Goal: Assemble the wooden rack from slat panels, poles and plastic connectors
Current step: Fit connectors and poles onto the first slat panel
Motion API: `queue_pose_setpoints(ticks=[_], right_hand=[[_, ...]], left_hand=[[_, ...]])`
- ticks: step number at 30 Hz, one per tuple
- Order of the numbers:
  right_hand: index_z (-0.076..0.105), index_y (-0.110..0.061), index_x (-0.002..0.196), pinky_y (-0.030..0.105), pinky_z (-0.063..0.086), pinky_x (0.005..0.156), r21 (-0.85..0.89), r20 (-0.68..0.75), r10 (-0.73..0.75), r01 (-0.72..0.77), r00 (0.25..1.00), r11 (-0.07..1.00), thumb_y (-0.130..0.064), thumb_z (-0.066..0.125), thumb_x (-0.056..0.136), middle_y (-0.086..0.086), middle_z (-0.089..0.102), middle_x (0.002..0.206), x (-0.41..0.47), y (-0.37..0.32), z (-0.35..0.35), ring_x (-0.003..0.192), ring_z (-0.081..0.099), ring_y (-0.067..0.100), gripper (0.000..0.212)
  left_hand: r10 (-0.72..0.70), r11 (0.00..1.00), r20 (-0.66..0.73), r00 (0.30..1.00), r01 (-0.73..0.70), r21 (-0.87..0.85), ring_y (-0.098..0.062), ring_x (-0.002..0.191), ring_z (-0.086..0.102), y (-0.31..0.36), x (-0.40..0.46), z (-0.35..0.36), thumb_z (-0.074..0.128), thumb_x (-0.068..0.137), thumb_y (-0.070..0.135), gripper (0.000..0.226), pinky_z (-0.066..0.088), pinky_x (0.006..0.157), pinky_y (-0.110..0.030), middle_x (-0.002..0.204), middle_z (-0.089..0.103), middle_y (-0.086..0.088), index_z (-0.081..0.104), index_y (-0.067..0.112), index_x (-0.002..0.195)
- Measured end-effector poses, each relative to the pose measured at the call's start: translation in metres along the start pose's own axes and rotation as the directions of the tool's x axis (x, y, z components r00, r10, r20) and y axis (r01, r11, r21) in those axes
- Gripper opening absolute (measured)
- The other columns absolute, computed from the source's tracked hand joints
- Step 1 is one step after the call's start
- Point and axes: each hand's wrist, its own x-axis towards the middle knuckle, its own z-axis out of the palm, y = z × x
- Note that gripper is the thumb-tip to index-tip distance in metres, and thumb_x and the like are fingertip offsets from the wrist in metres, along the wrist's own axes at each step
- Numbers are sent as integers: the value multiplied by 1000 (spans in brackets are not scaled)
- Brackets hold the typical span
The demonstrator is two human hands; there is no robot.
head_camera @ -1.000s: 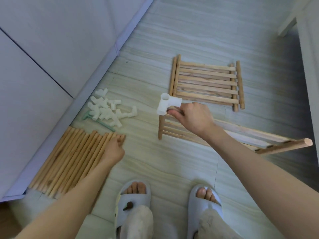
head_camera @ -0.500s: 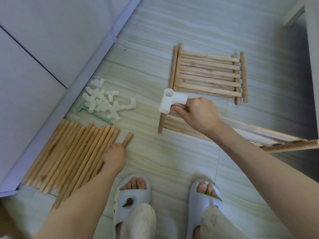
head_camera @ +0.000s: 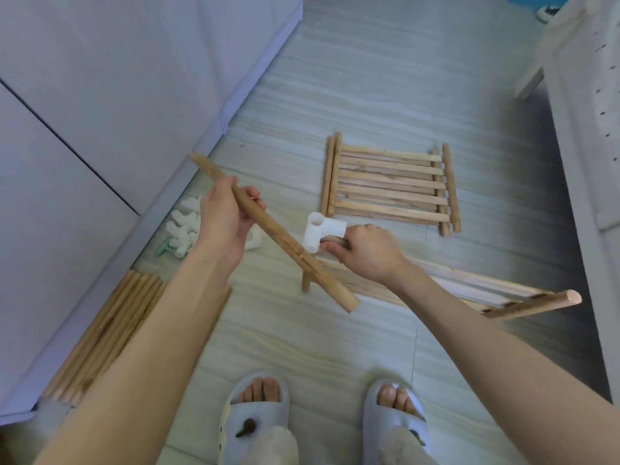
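A single wide-angle view from the person's head looks steeply down and forward at the floor [head_camera: 385, 78], close enough that both forearms run in from the lower corners and the two slippered feet [head_camera: 256, 411] sit at the bottom edge. It faces along the floor boards, with a white cabinet wall [head_camera: 100, 78] filling the upper left of the frame and pale furniture [head_camera: 583, 112] down the right edge. Straight lines bow toward the edges; no second view overlaps it.
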Motion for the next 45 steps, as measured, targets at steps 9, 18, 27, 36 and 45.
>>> queue_pose_setpoints(ticks=[9, 18, 27, 36, 45], right_hand=[[64, -18, 63, 33, 54, 71, 781, 190, 91, -207, 978, 589, -9, 54, 91, 3, 59, 63, -12, 2, -25, 62, 60, 21, 31], [71, -13, 88, 21, 40, 70, 728, 132, 52, -133, 990, 673, -52, 50, 89, 6, 66, 75, -48, 17, -44, 70, 53, 6, 44], [56, -23, 77, 18, 45, 69, 700, 20, 76, -68, 997, 710, -27, 49, 97, -6, 58, 72, -49, 21, -46, 65, 52, 0, 21], [44, -34, 81, 32, 40, 69, 153, -203, 134, -104, 970, 983, -45, 46, 93, -7, 51, 69, -89, 84, -85, 73, 48, 20, 16], [50, -27, 76, 32, 40, 68, -86, -243, 213, -240, 946, 967, -70, 39, 82, -5, 54, 70, -107, 114, -81, 86, 62, 26, 45]], left_hand=[[108, 932, 151, 983, -153, 330, -19, 82, 61, -27, -51, 59, 26, 101, 27, 20, 44, 76, -32, 68, 69, 2, 35, 11, 110], [328, 747, 91, 940, -317, 584, -9, 61, 52, -33, -55, 67, 26, 102, 31, 24, 48, 75, -34, 70, 47, 2, 34, 9, 104], [237, 618, 294, 926, -377, 690, -20, 86, 53, -41, -53, 61, 16, 101, 39, 47, 39, 81, -31, 92, 59, -6, 51, 8, 110], [-18, 595, 259, 966, -198, 779, -18, 56, 48, -36, -37, 67, 27, 102, 36, 46, 34, 46, -27, 57, 54, -5, 51, 12, 72], [11, 602, 211, 977, -175, 779, -17, 57, 46, -38, -38, 69, 28, 102, 35, 45, 33, 49, -26, 60, 52, -5, 47, 13, 68]])
